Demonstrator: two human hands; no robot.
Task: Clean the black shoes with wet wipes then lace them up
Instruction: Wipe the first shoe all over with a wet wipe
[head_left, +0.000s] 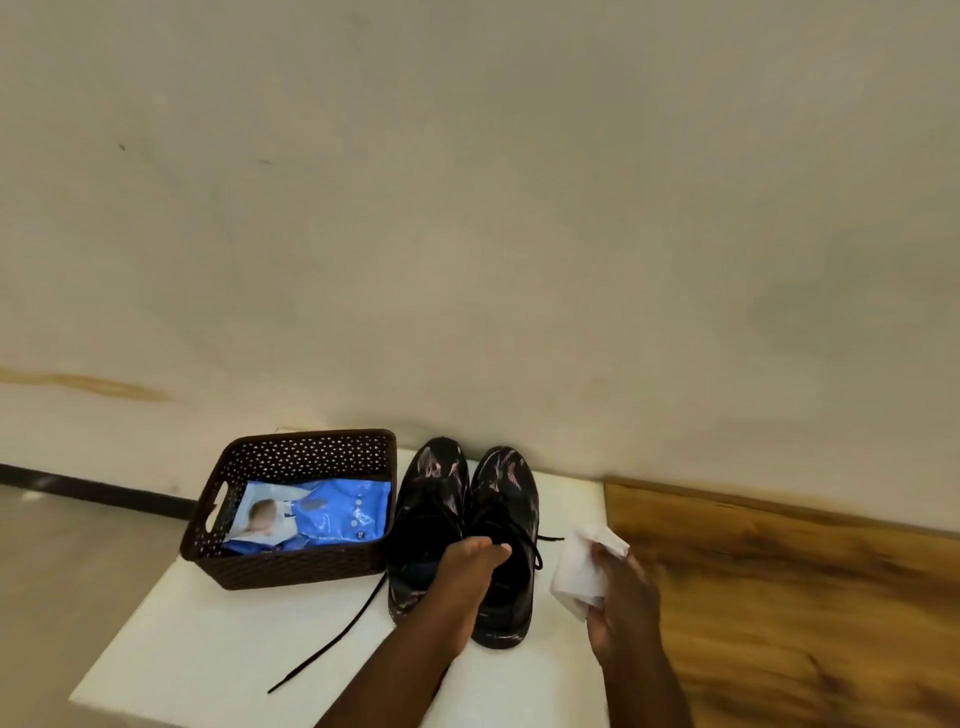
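My left hand (470, 564) reaches into the opening of the right shoe (506, 540), fingers curled over its tongue edge. My right hand (621, 597) grips a white wipe (582, 564) just right of that shoe. The left shoe (426, 519) stands touching its mate on the white table (208, 660), a lace (332, 639) trailing near-left. The basket (291, 566) at left holds the blue wipes pack (322, 512).

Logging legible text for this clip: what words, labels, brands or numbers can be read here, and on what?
None can be read.
Blue wipes pack in the brown basket: white print and a small round mark, too blurred to read; it also bears a picture.
Black shoes, white wipe: no text visible.
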